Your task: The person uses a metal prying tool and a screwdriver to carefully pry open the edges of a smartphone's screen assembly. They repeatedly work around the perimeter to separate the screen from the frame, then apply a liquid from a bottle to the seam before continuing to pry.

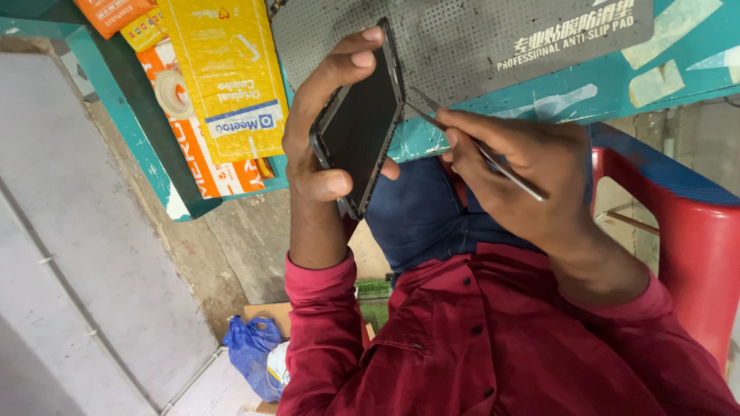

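Note:
My left hand [320,146] grips a dark smartphone [362,123] by its edges, holding it on its side above my lap with the black screen facing me. My right hand [524,166] pinches thin metal tweezers [478,146], whose tips touch the phone's right edge. Both hands hover at the front edge of a teal table [586,85]. My red shirt sleeves and blue trousers show below.
A grey perforated anti-slip mat [478,31] lies on the table. Yellow and orange padded envelopes [216,77] and a tape roll [173,92] sit at the left. A red plastic chair [694,231] is at the right. A blue bag [250,350] lies on the floor.

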